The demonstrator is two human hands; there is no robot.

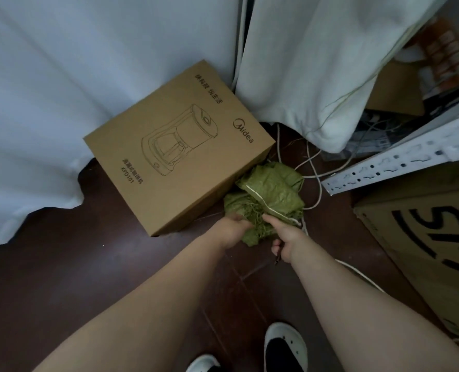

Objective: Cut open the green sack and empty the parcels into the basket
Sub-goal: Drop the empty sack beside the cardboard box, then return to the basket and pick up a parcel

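The green sack (pixel 270 194) lies crumpled and flat on the dark floor, just right of a brown cardboard box. A white seam runs across its woven cloth. My left hand (pixel 232 229) grips the sack's near left edge. My right hand (pixel 284 237) grips the near right part of the sack, and something small and dark sticks out below its fingers; I cannot tell what it is. No basket and no parcels are in view.
A Midea carton (pixel 177 143) sits on the floor at left. White curtains (pixel 303 63) hang behind. White cables (pixel 314 167) trail past the sack. A white perforated shelf rail (pixel 400 162) and a large printed box (pixel 424 232) stand at right. My shoes (pixel 284 347) are below.
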